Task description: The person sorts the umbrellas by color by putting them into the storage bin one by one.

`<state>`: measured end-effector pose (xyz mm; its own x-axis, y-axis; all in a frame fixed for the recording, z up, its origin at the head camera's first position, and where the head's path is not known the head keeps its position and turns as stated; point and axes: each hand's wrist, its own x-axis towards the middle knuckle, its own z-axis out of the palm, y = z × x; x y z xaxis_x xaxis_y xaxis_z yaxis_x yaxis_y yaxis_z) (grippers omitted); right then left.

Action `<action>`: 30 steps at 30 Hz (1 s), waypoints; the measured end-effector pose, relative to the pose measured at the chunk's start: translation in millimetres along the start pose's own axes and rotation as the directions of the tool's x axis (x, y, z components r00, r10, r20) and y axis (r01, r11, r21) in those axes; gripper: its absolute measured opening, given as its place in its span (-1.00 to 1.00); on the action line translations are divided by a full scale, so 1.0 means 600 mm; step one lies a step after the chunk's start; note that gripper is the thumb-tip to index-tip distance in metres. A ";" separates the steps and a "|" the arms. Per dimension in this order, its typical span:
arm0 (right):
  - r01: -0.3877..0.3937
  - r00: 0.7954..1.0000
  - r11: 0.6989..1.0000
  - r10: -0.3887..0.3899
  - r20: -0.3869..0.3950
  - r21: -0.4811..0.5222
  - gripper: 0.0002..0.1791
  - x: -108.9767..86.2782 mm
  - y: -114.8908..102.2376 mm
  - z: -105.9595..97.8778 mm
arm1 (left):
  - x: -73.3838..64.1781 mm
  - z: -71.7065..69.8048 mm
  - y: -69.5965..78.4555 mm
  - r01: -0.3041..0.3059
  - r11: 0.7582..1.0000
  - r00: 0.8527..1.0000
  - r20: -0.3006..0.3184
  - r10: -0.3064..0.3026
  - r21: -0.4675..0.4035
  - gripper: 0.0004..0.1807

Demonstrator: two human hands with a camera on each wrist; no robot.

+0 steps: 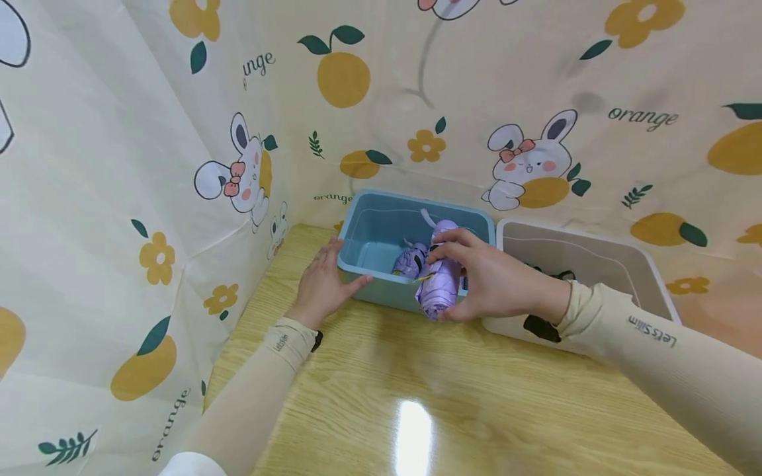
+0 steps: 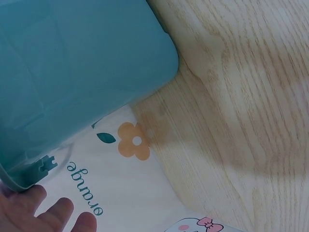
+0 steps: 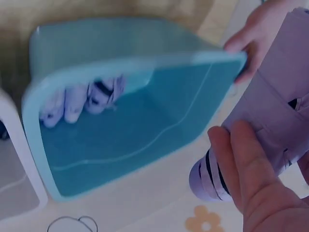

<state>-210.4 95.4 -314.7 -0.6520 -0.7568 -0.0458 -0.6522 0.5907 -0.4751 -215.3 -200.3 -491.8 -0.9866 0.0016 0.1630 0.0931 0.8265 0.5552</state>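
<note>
My right hand [image 1: 500, 277] grips a folded purple umbrella [image 1: 440, 287] above the front rim of a blue bin [image 1: 381, 295]. The umbrella is tilted, with its strap end toward the back. In the right wrist view, fingers [image 3: 253, 169] lie along the purple fabric of this umbrella [image 3: 270, 96]. My left hand [image 1: 318, 284] holds the bin's front left corner, its thumb at the front rim and its fingers at the left side. Inside the bin lie several more rolled purple umbrellas [image 3: 72, 104], bunched at one end.
A beige bin [image 1: 649, 264] stands directly right of the blue one, with dark items partly visible in it. Both bins rest on a wood-grain table [image 1: 381, 377]. Cloth printed with oranges and rabbits [image 1: 387, 119] rises behind and at the left.
</note>
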 end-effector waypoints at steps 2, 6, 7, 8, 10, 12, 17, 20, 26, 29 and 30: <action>-0.012 1.000 1.000 0.013 0.008 -0.027 -0.22 0.019 0.012 -0.007 | -0.001 0.002 -0.001 -0.002 1.000 1.000 -0.001 0.002 0.005 0.13; -0.036 0.999 0.997 0.037 0.021 -0.061 -0.19 0.056 0.034 -0.017 | -0.001 0.005 0.000 -0.007 1.000 1.000 -0.001 0.007 0.008 0.14; -0.043 0.999 0.997 0.044 0.020 -0.072 -0.18 0.066 0.040 -0.018 | -0.002 0.005 0.000 -0.006 1.000 1.000 0.001 0.006 0.008 0.14; -0.055 0.998 0.996 0.057 0.022 -0.075 -0.18 0.075 0.046 -0.019 | -0.002 0.005 0.001 -0.007 1.000 1.000 0.001 0.007 0.005 0.14; -0.082 0.996 0.994 0.084 0.031 -0.068 -0.18 0.094 0.058 -0.018 | -0.002 0.005 0.002 -0.004 1.000 1.000 0.005 0.004 0.006 0.14; -0.109 0.993 0.992 0.112 0.047 -0.058 -0.18 0.113 0.071 -0.015 | -0.002 0.004 0.003 -0.003 1.000 1.000 0.006 0.003 0.008 0.14; -0.153 0.983 0.987 0.156 0.091 -0.039 -0.17 0.160 0.102 -0.002 | -0.002 0.002 0.004 -0.002 1.000 1.000 -0.004 0.002 0.008 0.12; -0.166 0.978 0.985 0.169 0.118 -0.041 -0.18 0.181 0.118 0.008 | -0.002 0.002 0.003 -0.002 1.000 1.000 -0.001 0.002 0.005 0.13; -0.207 0.963 0.978 0.211 0.167 -0.037 -0.16 0.208 0.138 0.030 | -0.002 0.004 -0.001 -0.004 1.000 1.000 0.007 0.004 -0.001 0.15; -0.220 0.957 0.974 0.225 0.181 -0.047 -0.16 0.221 0.144 0.040 | -0.002 0.002 -0.002 -0.005 1.000 1.000 0.006 0.005 0.001 0.14; -0.220 0.957 0.974 0.225 0.185 -0.052 -0.15 0.225 0.145 0.043 | -0.002 0.002 -0.001 -0.006 1.000 1.000 0.006 0.006 0.002 0.14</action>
<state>-345.2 37.4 -385.1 -0.6991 -0.6426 -0.3136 -0.5122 0.7561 -0.4074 -214.4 -200.4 -493.3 -0.9869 0.0099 0.1609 0.0983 0.8277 0.5524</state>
